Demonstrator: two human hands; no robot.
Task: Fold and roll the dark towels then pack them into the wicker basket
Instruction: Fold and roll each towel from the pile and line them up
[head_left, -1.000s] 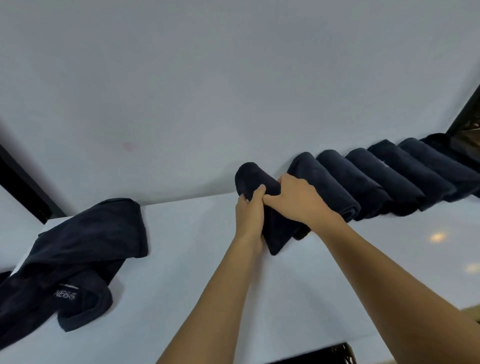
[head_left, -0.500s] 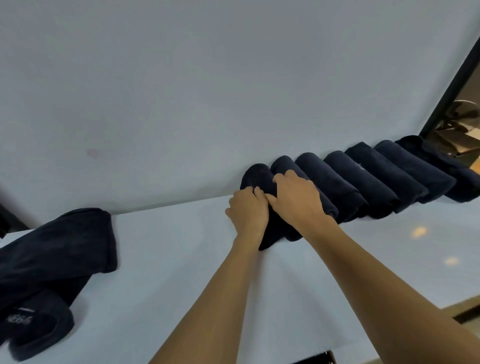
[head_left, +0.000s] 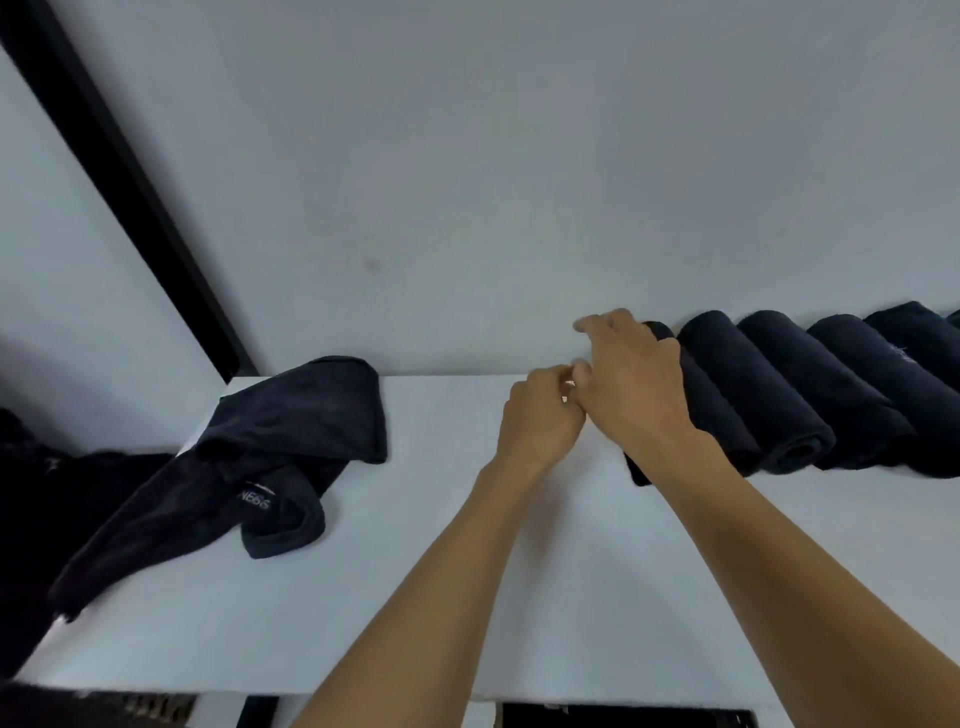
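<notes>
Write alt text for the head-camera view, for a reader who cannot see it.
Two bare hands meet at the left end of a row of rolled dark towels against a white wall: the right hand spread over the end roll, the left hand curled beside it. An unrolled dark towel lies crumpled further left on the white table.

Both bare arms stretch forward and away from the body, the left arm (head_left: 415, 597) rising from low centre and the right arm (head_left: 779, 545) slanting in from the lower right, so that the wrists draw close together. The left hand (head_left: 543, 415) is knuckles-up with its fingers curled in toward the palm, nothing visible in its hold. The right hand (head_left: 634, 384) sits just beside and slightly farther out, palm down, fingers loosely extended and spread, its thumb against the left hand's curled fingers.
</notes>
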